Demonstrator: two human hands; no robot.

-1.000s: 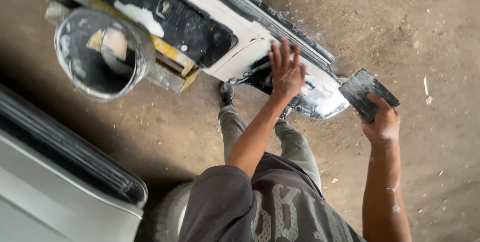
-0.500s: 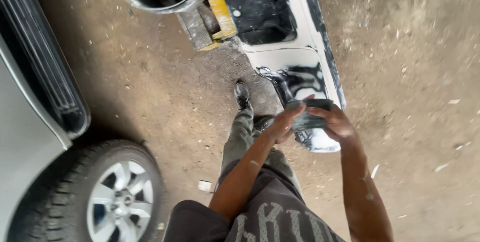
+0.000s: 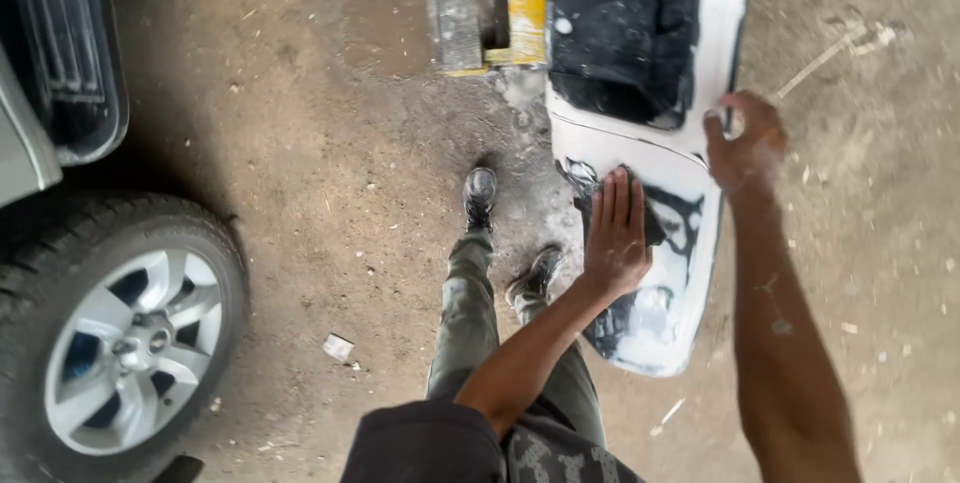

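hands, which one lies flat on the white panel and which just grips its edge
The left hand lies flat, fingers straight, on the white body panel, over a dark block. The right hand is curled in a grip at the panel's outer edge.

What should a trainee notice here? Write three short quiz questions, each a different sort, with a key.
1. True or false: the left hand lies flat, fingers out, on the white panel.
2. Which hand grips the panel's edge? A) left hand B) right hand C) neither
3. Fill in: the stand next to the panel's far end is ____ in colour.

Key: 1 true; 2 B; 3 yellow.
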